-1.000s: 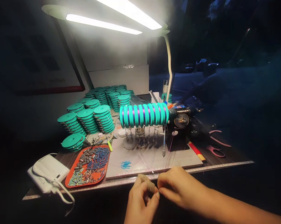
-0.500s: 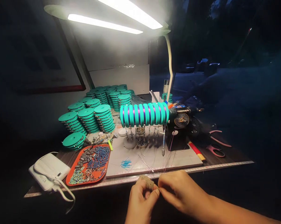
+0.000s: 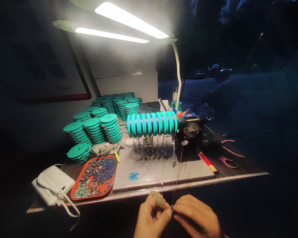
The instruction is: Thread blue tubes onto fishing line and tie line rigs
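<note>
At the table's front edge, my left hand [image 3: 154,216] pinches thin fishing line between thumb and forefinger; a tan wrap [image 3: 158,200] covers that forefinger. Close on its right, my right hand [image 3: 197,215] has its fingertips closed on the same line, where a tiny bluish piece [image 3: 172,207] shows at the tips. The thin line [image 3: 175,185] runs up from my fingers toward a row of teal line spools [image 3: 152,124] wound with purple line. Beneath these spools hang several small metal swivels and clips [image 3: 139,145]. A grey sinker [image 3: 173,163] dangles below a bluish spring-like piece.
Left lies an orange tray [image 3: 74,195] of sinkers, blue tubes and small metal parts, beside a white power bank [image 3: 48,185]. Teal spools [image 3: 93,132] stand stacked behind. A black winding machine [image 3: 191,138], scissors [image 3: 228,162] and pliers [image 3: 232,148] are at right; a lamp [image 3: 131,21] hangs overhead.
My right hand has turned and lifted its fingers a little, with its forearm now mostly out of sight. A bluish piece now shows between the fingertips. The view has tilted slightly upward.
</note>
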The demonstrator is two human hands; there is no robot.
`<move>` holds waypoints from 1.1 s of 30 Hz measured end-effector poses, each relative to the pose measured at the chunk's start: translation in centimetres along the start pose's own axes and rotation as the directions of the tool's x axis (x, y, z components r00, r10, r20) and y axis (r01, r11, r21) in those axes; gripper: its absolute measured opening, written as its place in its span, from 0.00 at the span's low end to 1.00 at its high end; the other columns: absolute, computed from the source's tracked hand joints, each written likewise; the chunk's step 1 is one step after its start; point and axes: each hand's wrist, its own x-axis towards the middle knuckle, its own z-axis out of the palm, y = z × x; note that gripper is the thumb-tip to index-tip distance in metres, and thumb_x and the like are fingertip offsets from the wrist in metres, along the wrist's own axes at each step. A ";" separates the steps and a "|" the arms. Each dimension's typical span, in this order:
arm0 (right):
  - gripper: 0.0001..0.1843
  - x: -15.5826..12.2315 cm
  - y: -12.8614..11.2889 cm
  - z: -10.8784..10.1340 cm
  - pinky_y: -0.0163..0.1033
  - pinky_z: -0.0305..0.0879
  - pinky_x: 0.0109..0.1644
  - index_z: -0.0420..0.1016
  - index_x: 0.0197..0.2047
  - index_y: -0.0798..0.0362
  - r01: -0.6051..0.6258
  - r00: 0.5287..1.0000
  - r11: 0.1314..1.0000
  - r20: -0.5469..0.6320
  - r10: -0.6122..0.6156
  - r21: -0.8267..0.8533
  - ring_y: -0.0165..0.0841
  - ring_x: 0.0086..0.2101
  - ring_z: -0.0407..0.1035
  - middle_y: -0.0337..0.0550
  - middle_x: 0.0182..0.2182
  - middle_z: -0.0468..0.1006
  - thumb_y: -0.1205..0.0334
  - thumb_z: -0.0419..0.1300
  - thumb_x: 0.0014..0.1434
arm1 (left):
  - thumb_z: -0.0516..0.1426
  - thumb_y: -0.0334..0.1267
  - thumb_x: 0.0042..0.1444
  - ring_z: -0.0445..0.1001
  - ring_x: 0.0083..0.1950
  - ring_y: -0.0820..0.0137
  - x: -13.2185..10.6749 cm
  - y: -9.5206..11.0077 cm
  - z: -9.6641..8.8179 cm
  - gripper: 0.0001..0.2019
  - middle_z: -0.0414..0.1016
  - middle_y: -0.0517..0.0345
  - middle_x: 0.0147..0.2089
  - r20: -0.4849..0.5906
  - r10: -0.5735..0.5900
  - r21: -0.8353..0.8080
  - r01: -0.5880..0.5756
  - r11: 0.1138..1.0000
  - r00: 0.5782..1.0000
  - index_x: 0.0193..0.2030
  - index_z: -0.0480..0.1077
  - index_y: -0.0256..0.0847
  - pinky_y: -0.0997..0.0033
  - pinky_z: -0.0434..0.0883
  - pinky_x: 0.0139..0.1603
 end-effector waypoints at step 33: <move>0.10 2.0 -2.2 -1.1 0.30 0.67 0.27 0.68 0.32 0.54 -0.140 0.987 0.985 -0.099 0.130 -0.099 0.29 0.23 0.70 0.39 0.22 0.74 0.79 0.54 0.50 | 0.60 0.42 0.46 0.56 0.28 0.74 -0.4 0.3 0.0 0.07 0.58 0.61 0.30 0.088 0.118 0.041 -0.122 0.992 0.989 0.28 0.71 0.40 0.74 0.56 0.30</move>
